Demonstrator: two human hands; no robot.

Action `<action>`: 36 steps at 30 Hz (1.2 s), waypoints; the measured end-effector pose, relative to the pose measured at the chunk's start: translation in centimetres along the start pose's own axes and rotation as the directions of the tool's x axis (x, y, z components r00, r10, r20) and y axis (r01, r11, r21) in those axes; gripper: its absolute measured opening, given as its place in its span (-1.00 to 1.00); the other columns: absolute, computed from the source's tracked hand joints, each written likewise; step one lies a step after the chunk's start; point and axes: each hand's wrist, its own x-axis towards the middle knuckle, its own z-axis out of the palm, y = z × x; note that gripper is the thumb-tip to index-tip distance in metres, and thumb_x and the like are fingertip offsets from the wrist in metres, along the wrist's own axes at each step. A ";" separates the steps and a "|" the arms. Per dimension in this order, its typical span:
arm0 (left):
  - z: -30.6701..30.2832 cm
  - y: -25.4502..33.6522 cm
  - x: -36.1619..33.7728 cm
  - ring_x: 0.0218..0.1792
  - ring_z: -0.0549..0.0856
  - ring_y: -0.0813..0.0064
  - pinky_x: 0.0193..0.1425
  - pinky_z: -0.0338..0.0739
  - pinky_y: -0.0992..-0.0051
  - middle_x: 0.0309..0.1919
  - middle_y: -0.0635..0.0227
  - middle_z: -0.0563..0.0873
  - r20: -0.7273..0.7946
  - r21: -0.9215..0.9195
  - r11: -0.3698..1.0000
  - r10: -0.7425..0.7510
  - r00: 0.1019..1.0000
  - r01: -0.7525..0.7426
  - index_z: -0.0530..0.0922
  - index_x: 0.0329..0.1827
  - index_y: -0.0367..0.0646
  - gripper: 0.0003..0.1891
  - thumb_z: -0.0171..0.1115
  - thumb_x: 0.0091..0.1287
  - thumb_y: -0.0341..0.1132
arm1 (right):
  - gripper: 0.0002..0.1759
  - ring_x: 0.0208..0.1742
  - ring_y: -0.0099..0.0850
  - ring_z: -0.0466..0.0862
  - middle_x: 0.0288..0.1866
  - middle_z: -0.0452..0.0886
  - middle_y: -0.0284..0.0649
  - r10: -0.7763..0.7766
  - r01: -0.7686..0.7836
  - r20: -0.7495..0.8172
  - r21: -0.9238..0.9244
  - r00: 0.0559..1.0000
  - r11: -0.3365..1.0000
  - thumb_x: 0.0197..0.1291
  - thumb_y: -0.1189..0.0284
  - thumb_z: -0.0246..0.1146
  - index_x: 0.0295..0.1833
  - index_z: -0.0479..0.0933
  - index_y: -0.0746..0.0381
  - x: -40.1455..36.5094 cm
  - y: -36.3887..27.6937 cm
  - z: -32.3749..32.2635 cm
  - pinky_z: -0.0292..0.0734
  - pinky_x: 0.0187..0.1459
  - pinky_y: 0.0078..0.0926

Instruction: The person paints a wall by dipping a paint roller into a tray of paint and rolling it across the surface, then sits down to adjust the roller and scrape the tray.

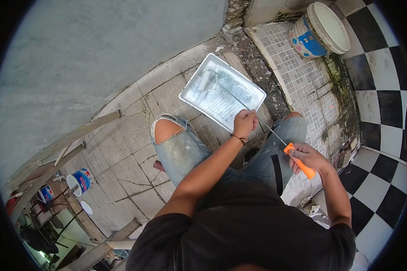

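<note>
A paint roller with an orange handle (305, 166) and a long thin metal rod reaches across my lap. My right hand (306, 157) is wrapped round the handle. Further up the rod, my left hand (245, 123) is closed on it beside the near edge of the tray. The roller head (208, 80) lies in the upper left part of a white tray (194, 105), which is coated with wet whitish paint. The tray rests on the tiled floor in front of my knees.
A large paint-stained bucket (306, 38) stands at the upper right by a checkered tile wall (382, 108). A grey wall (99, 49) fills the upper left. At lower left are smaller paint buckets (80, 182), a white lid (87, 207) and wooden beams (95, 259).
</note>
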 end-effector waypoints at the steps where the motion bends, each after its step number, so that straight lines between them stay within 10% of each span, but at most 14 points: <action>1: 0.2 -0.3 0.1 -0.63 0.50 0.63 -0.58 0.42 0.57 -0.56 0.40 0.58 -0.013 0.058 0.998 0.007 1.000 -0.006 0.52 -0.28 -0.19 -0.84 0.19 0.36 -0.27 | -0.64 -0.55 -0.53 0.58 -0.47 0.51 -0.32 0.025 -0.024 -0.029 0.020 0.999 1.000 0.41 0.14 0.11 -0.09 0.46 0.26 -0.1 0.0 0.3 0.59 -0.49 -0.54; 16: -6.2 -2.9 4.5 -0.60 0.58 0.45 -0.46 0.45 0.41 -0.61 0.18 0.64 -0.411 0.259 0.966 0.097 0.906 0.014 0.54 -0.50 -0.32 -0.65 0.15 0.30 -0.18 | -0.58 -0.63 -0.55 0.47 -0.51 0.43 -0.33 0.014 -0.003 0.069 -0.160 0.998 0.987 0.45 0.16 -0.05 -0.20 0.47 0.32 8.4 -1.0 3.6 0.44 -0.63 -0.55; 20: -9.8 -4.8 6.9 -0.55 0.60 0.33 -0.40 0.48 0.34 -0.49 0.10 0.64 -0.586 0.027 0.995 0.091 0.805 -0.093 0.50 -0.20 -0.43 -0.68 0.08 0.33 -0.24 | -0.56 -0.62 -0.53 0.49 -0.50 0.44 -0.31 0.030 -0.016 0.037 -0.328 0.999 0.945 0.42 0.13 -0.06 -0.22 0.46 0.32 7.6 -2.7 2.1 0.48 -0.61 -0.52; 22: -14.3 -6.7 10.5 -0.34 0.71 0.31 -0.33 0.57 0.36 -0.27 0.07 0.73 -0.817 0.296 0.953 0.212 0.536 0.073 0.62 -0.15 -0.31 -0.70 -0.02 0.35 -0.28 | -0.56 -0.61 -0.52 0.50 -0.50 0.45 -0.30 0.035 -0.026 0.014 -0.411 0.999 0.911 0.41 0.14 -0.05 -0.23 0.47 0.32 6.6 -3.7 1.0 0.50 -0.60 -0.53; 35: -16.2 -0.4 10.4 -0.01 0.63 0.27 0.11 0.50 0.32 -0.03 0.23 0.67 -0.777 -0.111 0.993 -0.111 0.620 0.039 0.54 0.03 -0.31 -0.71 -0.02 0.32 -0.43 | -0.60 -0.64 -0.55 0.48 -0.52 0.43 -0.34 0.050 -0.034 0.034 -0.364 0.998 0.931 0.39 0.17 -0.06 -0.28 0.45 0.28 8.0 -3.4 2.0 0.46 -0.63 -0.54; 36: -16.4 -0.6 10.9 -0.04 0.64 0.27 0.07 0.53 0.30 -0.04 0.22 0.66 -0.766 -0.304 0.942 -0.153 0.625 -0.142 0.53 0.00 -0.34 -0.74 0.02 0.28 -0.51 | -0.59 -0.63 -0.54 0.49 -0.52 0.43 -0.33 0.063 -0.044 0.034 -0.393 0.997 0.919 0.39 0.16 -0.06 -0.28 0.45 0.28 7.6 -3.4 1.7 0.47 -0.62 -0.54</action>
